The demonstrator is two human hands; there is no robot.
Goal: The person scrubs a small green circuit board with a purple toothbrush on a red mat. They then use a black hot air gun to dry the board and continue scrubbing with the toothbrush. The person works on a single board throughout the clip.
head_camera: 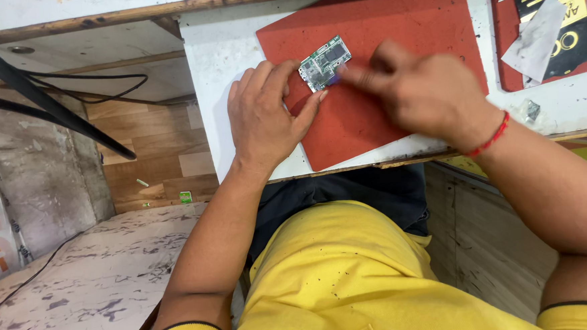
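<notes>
A small green circuit board point(326, 61) lies on a red mat point(393, 26) on the white worktop. My left hand point(264, 116) rests on the mat's left edge, with thumb and fingertips pinching the board's near left corner. My right hand point(423, 91) is blurred by motion; its fingertips touch the board's right lower edge, and something small and bluish shows at them, too blurred to identify. A red thread band point(493, 138) circles my right wrist.
A second red mat point(501, 33) at the top right carries a black and yellow packet point(560, 10) and a grey paper scrap point(534, 38). A small metal part point(532, 110) lies near the worktop's edge. Black cables point(56, 110) hang at left over the wooden floor.
</notes>
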